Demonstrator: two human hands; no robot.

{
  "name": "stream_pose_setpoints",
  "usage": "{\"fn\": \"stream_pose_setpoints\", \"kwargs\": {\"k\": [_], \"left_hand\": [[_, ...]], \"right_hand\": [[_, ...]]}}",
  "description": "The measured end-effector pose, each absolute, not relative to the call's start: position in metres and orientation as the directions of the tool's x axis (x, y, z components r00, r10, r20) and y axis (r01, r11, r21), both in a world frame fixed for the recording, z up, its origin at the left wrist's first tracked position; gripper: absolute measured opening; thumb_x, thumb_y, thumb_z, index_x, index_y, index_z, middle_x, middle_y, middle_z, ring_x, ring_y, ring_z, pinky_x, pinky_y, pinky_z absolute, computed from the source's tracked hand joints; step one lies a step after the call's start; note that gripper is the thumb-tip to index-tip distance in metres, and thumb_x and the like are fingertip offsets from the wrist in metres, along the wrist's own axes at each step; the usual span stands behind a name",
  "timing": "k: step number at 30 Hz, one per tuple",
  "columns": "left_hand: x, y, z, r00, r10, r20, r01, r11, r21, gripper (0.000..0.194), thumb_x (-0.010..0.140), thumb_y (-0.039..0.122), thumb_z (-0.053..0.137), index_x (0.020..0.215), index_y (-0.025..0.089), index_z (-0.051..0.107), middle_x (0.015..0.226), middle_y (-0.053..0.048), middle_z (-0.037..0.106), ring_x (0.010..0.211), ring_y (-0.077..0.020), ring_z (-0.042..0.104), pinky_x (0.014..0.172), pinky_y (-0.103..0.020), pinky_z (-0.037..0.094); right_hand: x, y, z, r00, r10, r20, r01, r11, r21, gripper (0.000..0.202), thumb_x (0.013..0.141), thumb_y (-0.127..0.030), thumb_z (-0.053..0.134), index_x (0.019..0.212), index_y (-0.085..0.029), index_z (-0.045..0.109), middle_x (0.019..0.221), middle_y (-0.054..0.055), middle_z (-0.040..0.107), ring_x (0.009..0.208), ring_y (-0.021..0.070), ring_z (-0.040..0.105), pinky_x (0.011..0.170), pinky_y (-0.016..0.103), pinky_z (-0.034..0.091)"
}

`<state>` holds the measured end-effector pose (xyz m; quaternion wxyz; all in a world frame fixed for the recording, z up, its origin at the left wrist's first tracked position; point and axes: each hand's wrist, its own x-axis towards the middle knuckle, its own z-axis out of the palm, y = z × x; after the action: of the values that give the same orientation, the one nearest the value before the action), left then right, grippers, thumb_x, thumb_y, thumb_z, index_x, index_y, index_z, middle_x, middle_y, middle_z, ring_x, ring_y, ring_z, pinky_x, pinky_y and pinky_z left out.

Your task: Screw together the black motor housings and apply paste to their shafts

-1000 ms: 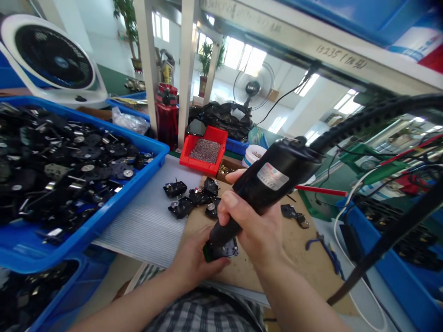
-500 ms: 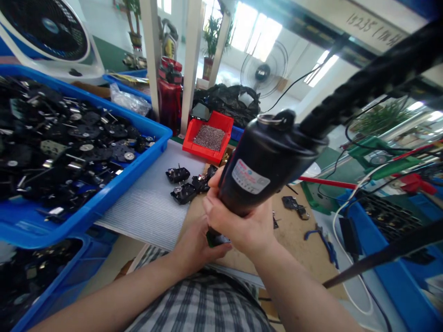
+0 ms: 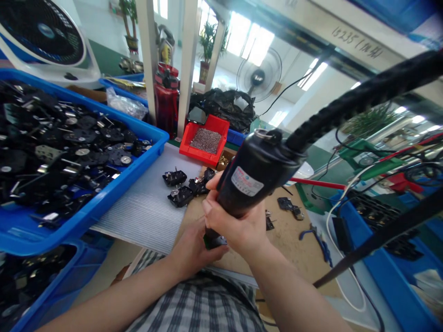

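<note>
A black electric screwdriver (image 3: pixel 258 163) with a white label is gripped in my right hand (image 3: pixel 238 226), tilted, its lower end pointing down toward my left hand. My left hand (image 3: pixel 194 246) is closed around a small dark part (image 3: pixel 218 240) under the tool, with thumb and fingers on either side. Most of that part, and the tool's tip, are hidden by my hands. Several small black mechanical assemblies (image 3: pixel 180 196) lie just beyond my left hand. To the right, more black parts (image 3: pixel 290 207) rest on the brown board (image 3: pixel 284 249).
A blue tray (image 3: pixel 138 170) heaped with black assemblies stands at the left. Behind the work are a red bin (image 3: pixel 204 140) of tiny screws and a red bottle (image 3: pixel 166 99). Blue-handled pliers (image 3: pixel 318 242) lie right. A black corrugated cable sleeve (image 3: pixel 346 101) runs from the tool.
The view has shifted slightly, and the screwdriver's top now appears a little lower and further left. Both hands keep their hold.
</note>
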<state>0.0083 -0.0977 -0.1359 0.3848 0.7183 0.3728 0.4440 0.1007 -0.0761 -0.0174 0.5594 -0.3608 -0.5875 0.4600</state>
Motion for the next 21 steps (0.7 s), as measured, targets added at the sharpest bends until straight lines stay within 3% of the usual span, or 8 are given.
{"fn": "stream_pose_setpoints", "kwargs": {"k": [4, 8, 14, 21], "left_hand": [[0.007, -0.098, -0.138, 0.349, 0.865, 0.361, 0.224, -0.451, 0.864, 0.057, 0.079, 0.027, 0.07, 0.132, 0.022, 0.047, 0.128, -0.009, 0.061, 0.118, -0.0307, 0.057, 0.1, -0.05, 0.048], [0.003, -0.1, -0.137, 0.331, 0.847, 0.416, 0.365, -0.522, 0.771, 0.071, 0.077, 0.028, 0.074, 0.138, 0.022, 0.037, 0.141, -0.018, 0.049, 0.128, -0.0341, 0.048, 0.103, -0.058, 0.042], [0.007, -0.098, -0.129, 0.459, 0.714, 0.529, 0.532, -0.698, 0.48, 0.025, 0.082, 0.031, 0.069, 0.101, 0.02, 0.058, 0.124, -0.015, 0.06, 0.11, -0.0328, 0.058, 0.088, -0.051, 0.05], [0.014, -0.097, -0.13, 0.451, 0.693, 0.563, 0.562, -0.71, 0.425, 0.008, 0.084, 0.026, 0.064, 0.087, 0.019, 0.061, 0.118, -0.014, 0.062, 0.105, -0.0307, 0.06, 0.084, -0.046, 0.052]], "right_hand": [[0.126, -0.077, -0.006, 0.027, 0.896, 0.443, -0.249, 0.435, -0.865, 0.019, 0.076, -0.019, 0.067, 0.094, -0.022, 0.062, 0.061, -0.007, 0.056, 0.043, 0.0079, 0.05, 0.047, 0.024, 0.044], [0.159, -0.077, 0.003, 0.256, 0.807, 0.532, -0.198, 0.582, -0.788, 0.016, 0.078, -0.019, 0.063, 0.094, -0.019, 0.063, 0.058, -0.006, 0.056, 0.043, 0.0089, 0.051, 0.049, 0.025, 0.045], [0.17, -0.067, -0.011, 0.293, 0.847, 0.443, -0.184, 0.505, -0.844, 0.018, 0.076, -0.025, 0.067, 0.092, -0.021, 0.063, 0.056, -0.007, 0.055, 0.042, 0.0094, 0.05, 0.046, 0.024, 0.043], [0.166, -0.058, -0.018, 0.287, 0.858, 0.425, -0.232, 0.493, -0.839, 0.016, 0.076, -0.024, 0.068, 0.09, -0.02, 0.063, 0.055, -0.008, 0.055, 0.041, 0.0086, 0.05, 0.047, 0.024, 0.043]]}}
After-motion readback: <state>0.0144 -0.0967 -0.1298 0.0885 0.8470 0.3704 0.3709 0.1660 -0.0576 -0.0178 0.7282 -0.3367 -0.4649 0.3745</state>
